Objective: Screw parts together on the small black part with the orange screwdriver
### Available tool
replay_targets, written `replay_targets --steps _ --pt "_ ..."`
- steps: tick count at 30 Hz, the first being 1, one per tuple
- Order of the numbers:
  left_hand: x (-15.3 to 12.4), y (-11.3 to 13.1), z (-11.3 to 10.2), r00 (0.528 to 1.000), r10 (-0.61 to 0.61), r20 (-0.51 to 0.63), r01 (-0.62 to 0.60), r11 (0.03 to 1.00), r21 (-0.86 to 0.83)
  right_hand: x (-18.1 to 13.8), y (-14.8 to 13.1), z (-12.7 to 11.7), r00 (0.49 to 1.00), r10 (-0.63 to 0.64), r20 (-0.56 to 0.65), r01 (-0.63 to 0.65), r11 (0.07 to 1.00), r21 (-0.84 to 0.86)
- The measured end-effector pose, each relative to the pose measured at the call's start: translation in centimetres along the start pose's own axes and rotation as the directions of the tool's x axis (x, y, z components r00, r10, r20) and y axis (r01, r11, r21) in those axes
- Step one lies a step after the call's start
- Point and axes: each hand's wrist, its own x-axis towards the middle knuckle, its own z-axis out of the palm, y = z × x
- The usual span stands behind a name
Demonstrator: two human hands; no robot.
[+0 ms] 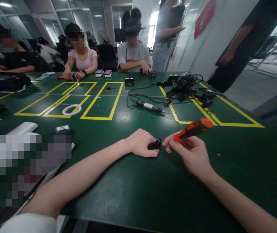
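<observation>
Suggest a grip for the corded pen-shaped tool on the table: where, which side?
Probably the silver band near mid-length on the corded tool, pinched across from above, near side: the slim, rounded body lies on its side, uncovered. That avoids the narrow tip at right and the cord at left. The right hand would need to set down its screwdriver first.

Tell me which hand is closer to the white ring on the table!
The left. The left hand is nearer the camera and right of the white ring; the right hand is even farther right.
</observation>
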Motion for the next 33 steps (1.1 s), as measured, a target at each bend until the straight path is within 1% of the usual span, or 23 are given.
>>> replay_targets --steps 4,9,13,18,21,24,28,30,33 --pt "0.01 0.12 -0.22 1.0 -0.008 0.007 0.008 1.0 -0.001 0.1 -0.18 -0.22 1.0 -0.008 0.012 0.009 0.999 -0.052" --pt "-0.01 0.19 -0.34 1.0 0.004 0.009 -0.004 1.0 -0.011 0.21 -0.49 -0.01 0.998 -0.003 0.057 0.005 0.999 -0.045" --pt "0.02 0.08 -0.13 1.0 0.001 -0.007 -0.002 1.0 -0.016 0.11 -0.49 0.12 1.0 -0.003 0.02 0.003 1.0 -0.005" --pt "0.03 0.07 -0.06 1.0 -0.011 -0.011 0.011 1.0 -0.012 0.07 -0.51 -0.14 1.0 0.013 -0.006 -0.013 0.996 -0.085" --pt "0.02 0.14 -0.18 1.0 -0.006 -0.01 0.006 1.0 -0.012 0.17 -0.57 -0.2 1.0 -0.006 0.011 0.007 0.996 -0.091" --pt "0.02 0.18 -0.19 1.0 -0.006 -0.013 0.006 1.0 -0.013 0.22 -0.58 -0.04 0.999 -0.011 0.041 0.013 0.998 -0.056" --pt "0.03 0.2 -0.01 1.0 -0.014 -0.021 0.014 1.0 -0.003 0.08 -0.48 0.16 1.0 -0.008 0.009 0.009 1.0 -0.019" --pt "0.03 0.21 0.06 1.0 -0.018 -0.024 0.018 1.0 0.005 0.0 -0.43 0.11 1.0 0.001 -0.006 -0.002 0.999 -0.038" --pt "0.04 0.21 0.07 1.0 -0.019 -0.022 0.02 1.0 0.009 -0.01 -0.44 -0.05 1.0 0.015 0.001 -0.015 0.997 -0.082"
